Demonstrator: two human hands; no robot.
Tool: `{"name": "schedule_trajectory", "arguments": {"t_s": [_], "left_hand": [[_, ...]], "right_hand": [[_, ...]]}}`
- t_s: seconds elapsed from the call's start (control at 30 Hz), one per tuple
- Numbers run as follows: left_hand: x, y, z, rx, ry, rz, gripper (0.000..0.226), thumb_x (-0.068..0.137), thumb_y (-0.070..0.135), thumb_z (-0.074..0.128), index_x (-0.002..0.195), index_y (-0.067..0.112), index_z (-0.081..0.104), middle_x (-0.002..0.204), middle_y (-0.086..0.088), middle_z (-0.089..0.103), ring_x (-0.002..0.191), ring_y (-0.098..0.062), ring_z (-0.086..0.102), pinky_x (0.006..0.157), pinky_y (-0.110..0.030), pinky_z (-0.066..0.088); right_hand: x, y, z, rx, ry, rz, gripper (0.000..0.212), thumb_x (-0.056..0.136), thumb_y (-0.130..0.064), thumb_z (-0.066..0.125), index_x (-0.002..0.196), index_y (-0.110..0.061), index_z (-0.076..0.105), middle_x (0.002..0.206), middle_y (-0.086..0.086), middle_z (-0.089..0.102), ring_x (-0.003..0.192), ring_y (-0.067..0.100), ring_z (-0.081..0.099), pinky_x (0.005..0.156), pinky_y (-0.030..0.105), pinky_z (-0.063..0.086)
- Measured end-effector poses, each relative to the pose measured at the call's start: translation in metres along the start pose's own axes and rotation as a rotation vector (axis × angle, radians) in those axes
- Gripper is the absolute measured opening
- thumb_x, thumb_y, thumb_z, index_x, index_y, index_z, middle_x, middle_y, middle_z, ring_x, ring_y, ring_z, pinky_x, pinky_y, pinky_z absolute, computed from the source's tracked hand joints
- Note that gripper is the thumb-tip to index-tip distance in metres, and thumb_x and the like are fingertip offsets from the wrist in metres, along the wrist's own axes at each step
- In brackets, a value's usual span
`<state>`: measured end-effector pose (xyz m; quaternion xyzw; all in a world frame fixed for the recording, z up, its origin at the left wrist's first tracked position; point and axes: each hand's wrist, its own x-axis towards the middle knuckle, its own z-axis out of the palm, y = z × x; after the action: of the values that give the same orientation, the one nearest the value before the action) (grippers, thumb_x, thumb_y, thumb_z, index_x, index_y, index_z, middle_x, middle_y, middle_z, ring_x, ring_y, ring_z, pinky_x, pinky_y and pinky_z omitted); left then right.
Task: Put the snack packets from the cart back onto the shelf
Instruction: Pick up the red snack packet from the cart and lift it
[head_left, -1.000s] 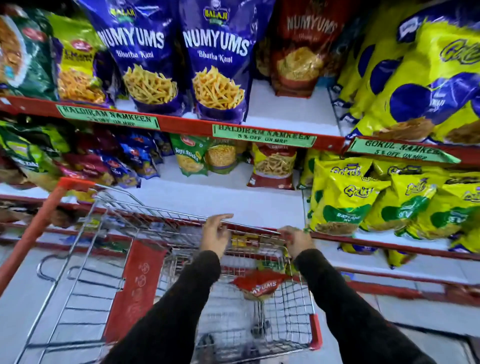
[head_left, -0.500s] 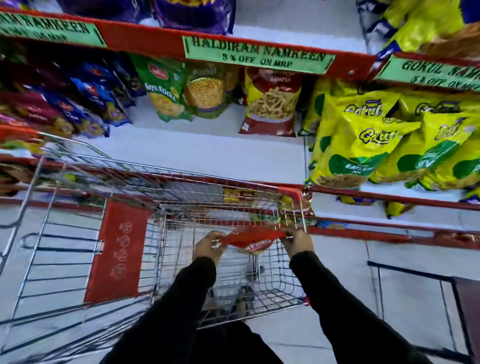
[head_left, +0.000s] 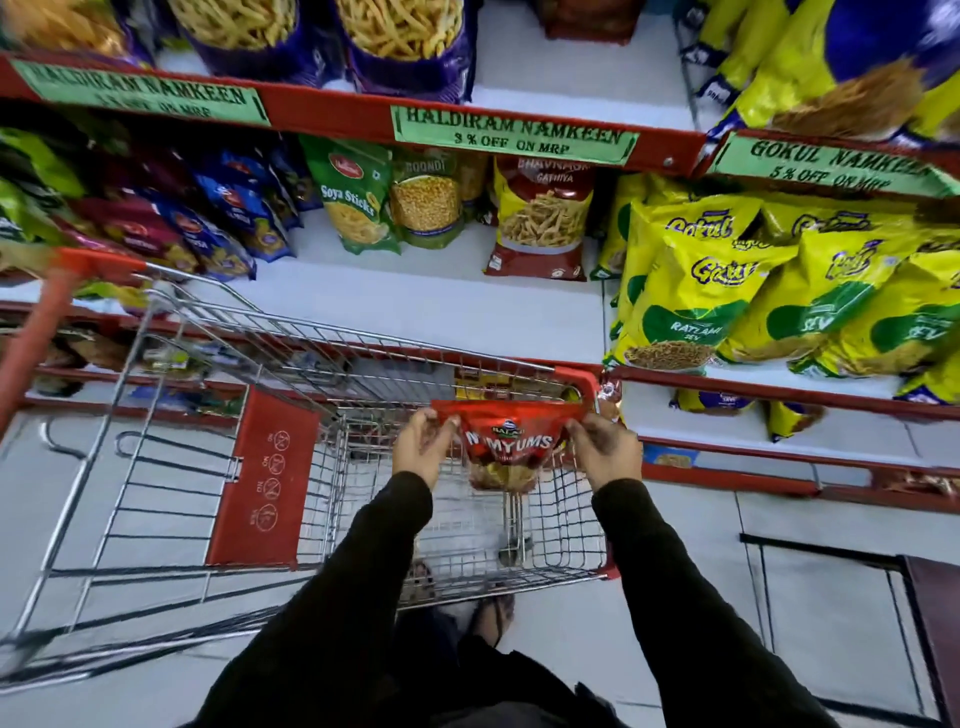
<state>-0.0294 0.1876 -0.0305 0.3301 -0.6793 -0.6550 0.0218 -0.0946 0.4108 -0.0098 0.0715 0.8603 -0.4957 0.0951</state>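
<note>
Both hands are holding a red snack packet (head_left: 511, 441) above the wire cart (head_left: 363, 395). The left hand (head_left: 422, 447) and right hand (head_left: 605, 449) are pinching its top corners, fingers closed on it, below the shelf (head_left: 415, 306).

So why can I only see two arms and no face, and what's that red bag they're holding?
The camera sits on the person's head and looks down, so you see what they see: their own arms in dark sleeves, never their face. The left hand and the right hand each pinch a top corner of a red Numyums snack packet, holding it over the wire shopping cart. The part of the basket you can see looks empty. Behind the cart are red-edged shop shelves with more snacks: yellow Gokul bags on the right, a green Soya Sticks bag in the middle. The green label says Haldiram Namkeen.
</note>
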Motion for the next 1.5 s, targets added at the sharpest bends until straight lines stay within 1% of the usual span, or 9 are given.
{"name": "schedule_trajectory", "arguments": {"t_s": [0.17,0.3,0.47,0.63,0.83,1.07,1.23,1.37,1.5], "left_hand": [[-0.01,0.05,-0.002,-0.135,0.111,0.16,0.014,0.088,0.006,0.065,0.09,0.011,0.052,0.076,0.001,0.058,0.068,-0.001,0.059,0.061,-0.001,0.045],[-0.008,0.098,-0.007,-0.176,0.109,0.321,0.01,0.088,0.009,0.066,0.089,0.008,0.056,0.078,-0.006,0.061,0.069,-0.002,0.058,0.07,-0.013,0.048],[-0.007,0.165,-0.008,-0.209,0.109,0.507,0.01,0.087,0.013,0.068,0.083,0.019,0.061,0.078,0.002,0.065,0.064,0.008,0.059,0.063,-0.008,0.05],[-0.008,0.233,-0.004,-0.239,0.128,0.637,0.02,0.086,0.016,0.069,0.079,0.032,0.06,0.078,0.01,0.064,0.064,0.01,0.06,0.069,-0.015,0.051],[-0.004,0.338,0.012,-0.247,0.133,0.857,0.006,0.086,0.021,0.069,0.09,0.017,0.065,0.079,0.007,0.068,0.068,0.008,0.061,0.067,-0.01,0.051],[0.039,0.441,0.048,-0.288,0.079,0.705,0.023,0.085,0.028,0.07,0.101,0.013,0.067,0.107,-0.018,0.072,0.083,-0.019,0.067,0.066,-0.044,0.063],[0.062,0.466,0.073,-0.382,0.094,0.592,0.02,0.087,0.023,0.068,0.102,0.01,0.063,0.107,-0.012,0.066,0.076,-0.015,0.063,0.055,-0.036,0.063],[0.065,0.467,0.085,-0.482,0.11,0.558,0.03,0.086,0.023,0.07,0.109,0.006,0.062,0.105,-0.011,0.064,0.085,-0.023,0.063,0.06,-0.041,0.064],[0.068,0.472,0.094,-0.467,0.203,0.618,0.009,0.084,0.024,0.071,0.087,0.022,0.063,0.088,-0.006,0.066,0.08,-0.025,0.067,0.071,-0.047,0.063]], "right_hand": [[-0.006,-0.048,-0.018,0.239,0.043,-0.086,0.01,0.08,-0.022,0.073,0.084,-0.023,0.064,0.085,0.005,0.069,0.08,0.018,0.064,0.079,0.031,0.055],[0.0,-0.09,-0.035,0.254,0.136,-0.276,0.01,0.081,-0.015,0.071,0.077,-0.021,0.064,0.072,0.002,0.065,0.06,-0.005,0.057,0.064,0.018,0.049],[0.014,-0.139,-0.059,0.359,0.206,-0.379,0.01,0.08,-0.021,0.073,0.078,-0.026,0.064,0.074,0.006,0.065,0.071,0.016,0.058,0.071,0.031,0.049],[0.026,-0.199,-0.086,0.477,0.251,-0.517,0.007,0.083,-0.012,0.069,0.084,-0.017,0.064,0.074,-0.002,0.062,0.062,-0.007,0.056,0.066,0.014,0.048],[0.047,-0.286,-0.13,0.614,0.317,-0.672,0.017,0.087,-0.008,0.063,0.081,-0.024,0.062,0.074,-0.009,0.062,0.063,-0.009,0.056,0.066,0.009,0.046],[0.116,-0.363,-0.17,0.64,0.392,-0.647,0.004,0.087,-0.012,0.063,0.086,-0.014,0.066,0.078,0.0,0.064,0.06,-0.008,0.055,0.06,0.005,0.042],[0.158,-0.389,-0.173,0.487,0.42,-0.597,0.023,0.087,-0.013,0.063,0.101,0.004,0.068,0.092,0.01,0.067,0.069,0.01,0.058,0.06,0.001,0.044],[0.175,-0.396,-0.171,0.456,0.445,-0.492,0.024,0.083,-0.022,0.066,0.1,-0.005,0.07,0.09,0.014,0.072,0.074,0.019,0.06,0.086,0.04,0.055],[0.176,-0.406,-0.17,0.507,0.486,-0.445,0.023,0.084,-0.016,0.063,0.101,-0.001,0.07,0.103,0.018,0.072,0.085,0.021,0.06,0.076,0.023,0.042]]}}
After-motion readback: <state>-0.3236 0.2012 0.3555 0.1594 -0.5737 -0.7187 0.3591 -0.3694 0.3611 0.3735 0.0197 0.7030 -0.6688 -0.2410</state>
